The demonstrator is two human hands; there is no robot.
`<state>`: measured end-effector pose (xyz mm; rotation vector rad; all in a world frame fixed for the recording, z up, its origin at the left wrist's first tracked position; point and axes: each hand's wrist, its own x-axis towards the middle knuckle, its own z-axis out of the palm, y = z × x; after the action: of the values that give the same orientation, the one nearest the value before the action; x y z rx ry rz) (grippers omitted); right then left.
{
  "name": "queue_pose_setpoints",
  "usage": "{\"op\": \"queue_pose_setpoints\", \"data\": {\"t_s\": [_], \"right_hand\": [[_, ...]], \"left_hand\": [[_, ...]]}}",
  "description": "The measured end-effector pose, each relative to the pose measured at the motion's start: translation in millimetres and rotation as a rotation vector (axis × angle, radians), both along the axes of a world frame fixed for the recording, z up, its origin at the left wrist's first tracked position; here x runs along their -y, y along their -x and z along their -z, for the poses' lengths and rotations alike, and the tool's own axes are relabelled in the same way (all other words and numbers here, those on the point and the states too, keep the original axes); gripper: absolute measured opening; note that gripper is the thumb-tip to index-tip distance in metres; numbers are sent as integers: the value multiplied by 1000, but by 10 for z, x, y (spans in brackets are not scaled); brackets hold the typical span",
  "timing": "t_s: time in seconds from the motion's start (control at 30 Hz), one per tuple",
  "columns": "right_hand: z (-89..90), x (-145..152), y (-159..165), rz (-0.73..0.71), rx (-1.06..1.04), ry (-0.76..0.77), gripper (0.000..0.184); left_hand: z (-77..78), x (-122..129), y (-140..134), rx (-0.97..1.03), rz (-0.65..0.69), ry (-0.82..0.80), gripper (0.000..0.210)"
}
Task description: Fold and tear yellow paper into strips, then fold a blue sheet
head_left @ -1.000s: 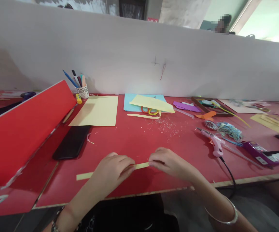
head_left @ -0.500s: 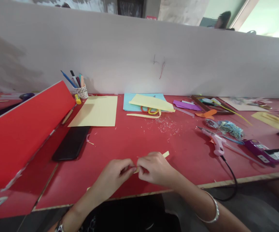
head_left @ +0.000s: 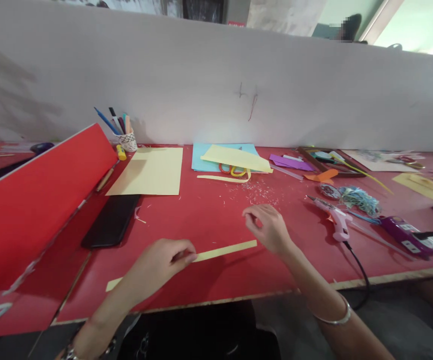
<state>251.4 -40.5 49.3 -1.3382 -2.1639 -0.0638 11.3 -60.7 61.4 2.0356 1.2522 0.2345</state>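
Observation:
My left hand pinches a narrow pale-yellow paper strip between thumb and forefinger, above the red table near its front edge. The strip reaches out to the right; a yellow end also shows left of my wrist, the part between being hidden by my hand and forearm. Up and to the right of the strip, apart from it, is my right hand. Its thumb and fingers curl together into a ring, and nothing shows between them. Beyond it lie small paper scraps and scissors with red and yellow handles.
A black phone, a yellow sheet and a red board lie to the left, by a pen cup. Rightward are a pink glue gun, its cord and a purple power strip. A white partition stands behind.
My right hand has left the strip and moved up and right, away from my left hand. My left hand has shifted slightly left, keeping the strip, which now shows at length.

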Motion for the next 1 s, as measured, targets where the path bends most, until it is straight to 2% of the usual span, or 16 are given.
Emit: {"op": "queue_pose_setpoints", "data": {"t_s": [0.07,0.13,0.2,0.27,0.33,0.47,0.53,0.6,0.8,0.9,1.0], "right_hand": [[-91,69,140,-176,-26,93,18],[-153,150,267,-317,81,223,17],[-168,204,345,-369,184,336,18],[-146,222,379,-346,231,412,24],[-114,219,391,-312,247,460,28],[-105,220,410,-351,202,571,24],[-125,231,412,-386,121,647,22],[-142,240,404,-410,43,709,20],[-144,226,307,-393,-152,807,20],[-173,210,193,-355,-214,860,22],[-250,207,20,-318,-205,845,23]], "left_hand": [[-10,-20,-74,-2,3,-44,28],[-2,-29,-112,-4,-3,-104,27],[16,-31,-116,-11,12,-150,27],[42,-32,-114,-16,52,-221,25],[79,-36,-131,-47,112,-373,21],[167,-35,-222,-144,292,-832,27],[198,-22,-264,-146,318,-1010,33],[211,-6,-282,-140,313,-1116,34],[200,-14,-153,-168,338,-1177,30],[215,-33,13,-237,286,-1195,30],[238,-39,263,-319,243,-1194,31]]}}
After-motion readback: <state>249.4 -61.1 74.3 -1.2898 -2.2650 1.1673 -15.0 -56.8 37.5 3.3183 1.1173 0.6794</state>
